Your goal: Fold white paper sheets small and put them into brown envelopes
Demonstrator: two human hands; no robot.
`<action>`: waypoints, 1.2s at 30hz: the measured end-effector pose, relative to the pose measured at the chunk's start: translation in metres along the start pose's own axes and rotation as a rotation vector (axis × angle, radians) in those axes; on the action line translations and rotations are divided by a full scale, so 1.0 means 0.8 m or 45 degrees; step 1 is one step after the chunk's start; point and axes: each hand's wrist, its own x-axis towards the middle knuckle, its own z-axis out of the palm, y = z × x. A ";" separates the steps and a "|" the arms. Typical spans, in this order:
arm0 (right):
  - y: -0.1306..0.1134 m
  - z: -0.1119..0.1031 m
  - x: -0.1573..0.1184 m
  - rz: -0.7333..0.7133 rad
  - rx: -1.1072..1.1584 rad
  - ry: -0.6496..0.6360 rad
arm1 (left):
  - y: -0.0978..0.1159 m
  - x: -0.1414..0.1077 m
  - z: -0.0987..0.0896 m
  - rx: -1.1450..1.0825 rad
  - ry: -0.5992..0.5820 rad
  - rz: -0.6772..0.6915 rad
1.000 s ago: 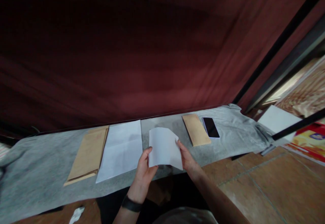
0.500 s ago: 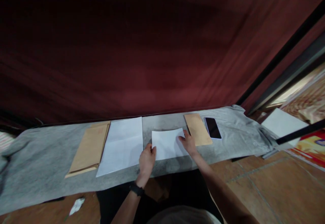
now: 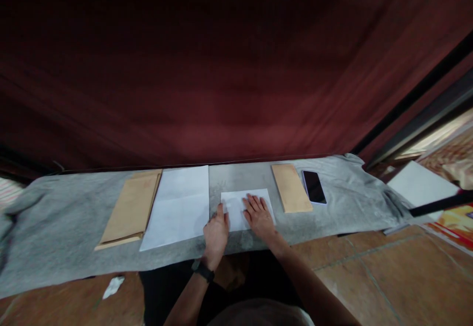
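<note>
A small white sheet of paper, apparently folded, lies flat on the grey cloth in front of me. My left hand is closed at the paper's left edge, its fingers curled and its thumb side against the sheet. Flat on top of the paper rests my right hand, its fingers spread and covering part of it. To the left is a stack of larger white paper. A brown envelope lies to the right, apart from my right hand.
Several brown envelopes are piled at the left. A phone lies right of the single envelope. Behind the cloth-covered surface rises a dark red panel. A crumpled white scrap is on the tiled floor.
My right hand has let go of the paper's right edge and moved left onto it, now flat. The paper lies flatter. My left hand stays at the left edge.
</note>
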 end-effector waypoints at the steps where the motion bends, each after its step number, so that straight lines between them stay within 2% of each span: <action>1: 0.000 0.000 -0.001 0.002 -0.038 -0.011 | 0.002 -0.001 0.000 0.026 0.065 0.046; 3: 0.001 0.000 -0.002 -0.003 -0.116 -0.029 | 0.015 -0.002 0.004 0.044 0.224 0.166; 5: 0.003 0.000 -0.003 -0.026 -0.205 -0.051 | 0.038 0.000 0.014 -0.010 0.313 0.370; 7: 0.005 0.002 -0.004 -0.070 -0.299 -0.077 | 0.064 0.006 0.029 -0.105 0.265 0.646; 8: 0.007 0.003 -0.005 -0.090 -0.336 -0.088 | 0.075 0.010 0.038 -0.138 0.222 0.692; 11: 0.011 0.006 -0.005 -0.091 -0.386 -0.093 | 0.088 0.023 0.062 -0.176 0.119 0.624; 14: 0.017 0.003 -0.006 -0.038 -0.371 -0.067 | 0.073 0.032 0.074 -0.141 0.096 0.584; 19: 0.023 -0.007 0.000 0.055 -0.250 0.003 | 0.047 0.035 0.069 -0.026 0.123 0.559; 24: 0.021 -0.009 0.018 0.057 -0.150 0.006 | 0.049 0.037 0.065 0.026 0.097 0.550; 36: 0.035 -0.004 0.030 0.086 -0.343 0.021 | 0.047 0.044 0.066 0.021 0.086 0.554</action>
